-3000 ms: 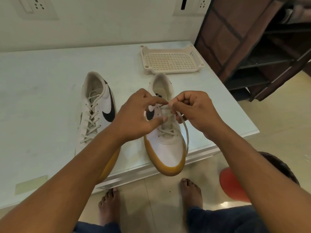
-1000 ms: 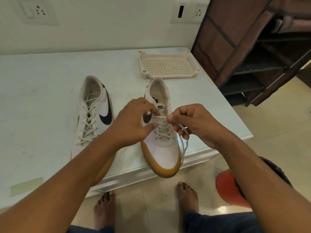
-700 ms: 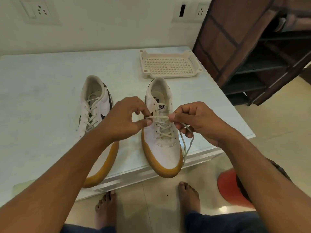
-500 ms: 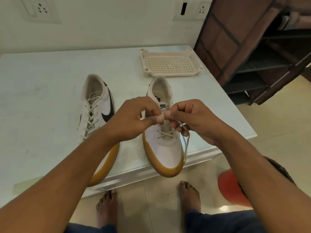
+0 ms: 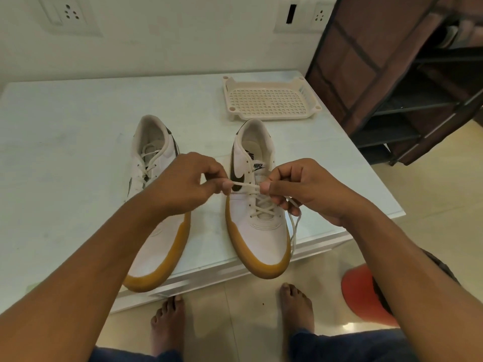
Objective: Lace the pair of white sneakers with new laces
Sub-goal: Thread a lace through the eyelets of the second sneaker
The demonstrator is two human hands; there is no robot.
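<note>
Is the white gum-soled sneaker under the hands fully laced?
Partly: on the sneaker, lower eyelets crossed, upper ones bare; left hand and right hand pinch the cream lace.

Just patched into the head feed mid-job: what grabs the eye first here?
The left hand and right hand each pinch the white lace stretched between them over the half-laced sneaker at the near edge of the table. The other sneaker, laced, lies beside it on the person's left; a perforated tray sits at the far edge.
</note>
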